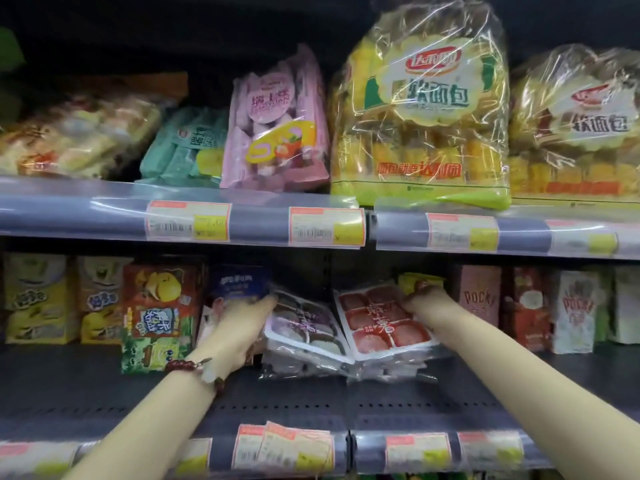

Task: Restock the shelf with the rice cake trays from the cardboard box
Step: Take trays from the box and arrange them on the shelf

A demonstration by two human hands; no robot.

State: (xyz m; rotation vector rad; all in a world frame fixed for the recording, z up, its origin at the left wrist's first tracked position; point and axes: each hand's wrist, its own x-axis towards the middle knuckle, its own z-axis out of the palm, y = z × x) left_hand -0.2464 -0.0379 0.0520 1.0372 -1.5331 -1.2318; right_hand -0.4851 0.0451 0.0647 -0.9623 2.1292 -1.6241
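Observation:
Two rice cake trays lean tilted on a low stack of wrapped trays (384, 370) on the grey lower shelf (450, 393). The left tray (304, 327) holds purple and white cakes; my left hand (239, 327), with a bead bracelet at the wrist, grips its left edge. The right tray (384, 322) holds red cakes under white characters; my right hand (424, 303) holds its upper right corner. The cardboard box is out of sight.
Yellow, orange and blue snack boxes (159, 313) stand left of the trays, and Pocky boxes (481, 306) stand to the right. The upper shelf (263, 220) carries bagged bread and cake rolls. Price tags line both shelf edges. Open shelf floor lies in front of the trays.

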